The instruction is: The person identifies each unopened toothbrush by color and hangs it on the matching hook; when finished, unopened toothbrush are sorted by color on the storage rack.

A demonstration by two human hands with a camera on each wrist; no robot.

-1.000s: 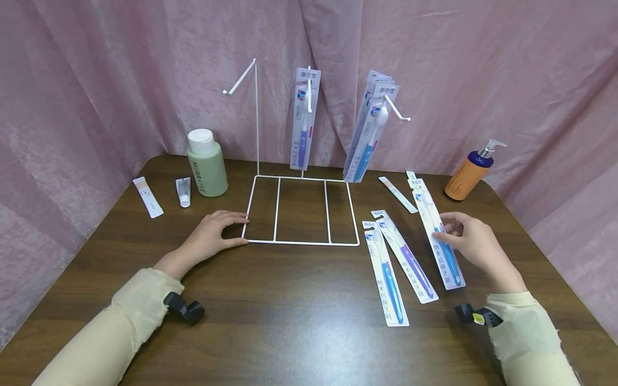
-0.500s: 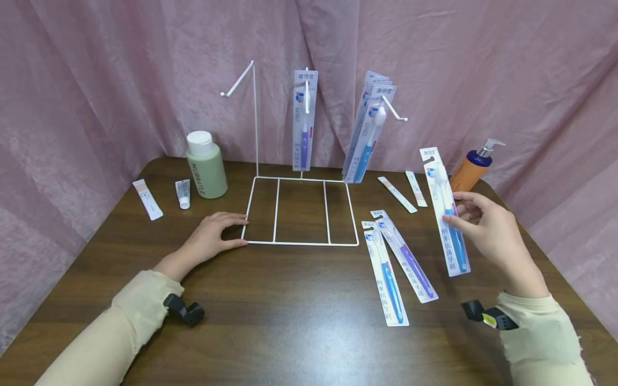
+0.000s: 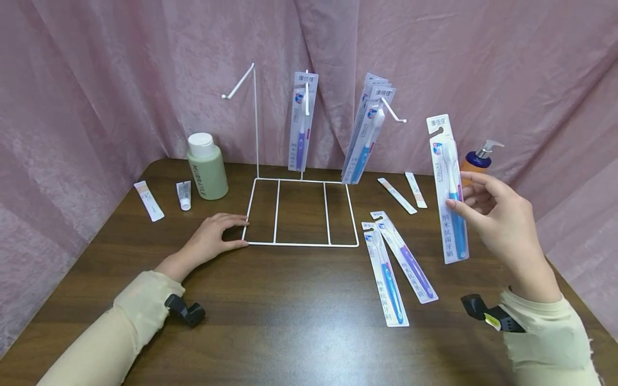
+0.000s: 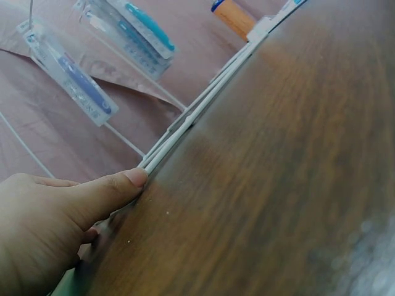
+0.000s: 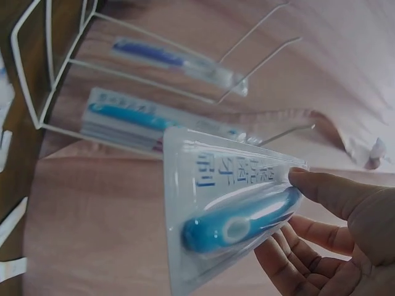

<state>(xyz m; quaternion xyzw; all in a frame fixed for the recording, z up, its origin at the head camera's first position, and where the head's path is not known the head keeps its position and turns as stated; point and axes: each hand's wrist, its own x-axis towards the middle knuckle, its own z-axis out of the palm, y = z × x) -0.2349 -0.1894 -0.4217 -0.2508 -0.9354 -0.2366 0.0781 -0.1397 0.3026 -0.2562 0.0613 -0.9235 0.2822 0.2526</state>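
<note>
Toothbrush pack (image 3: 446, 187), blue handle, one, raised above the surface (image 3: 289, 321) at right; we see right hand (image 3: 509, 225) pinching its edge between thumb and curled fingers. Left hand (image 3: 212, 236) relaxed, thumb and fingertips touching the left side of one white wire rack (image 3: 309, 245). Two packs lie flat: blue one (image 3: 386, 276), purple one (image 3: 407, 260). On three hooks we count one purple hanging pack (image 3: 300, 136), middle, plus stacked packs (image 3: 367, 139), right: at least three, overlap hides exact number. All clear plastic, printed backing. Pump bottle (image 3: 478, 160), one, partly hidden behind held pack and fingers. Slim sachets (image 3: 397, 195), three: two right, one left. One small tube (image 3: 184, 195), one rounded green bottle (image 3: 209, 171). Behind, we note pink velvety curtain (image 3: 145, 80).
</note>
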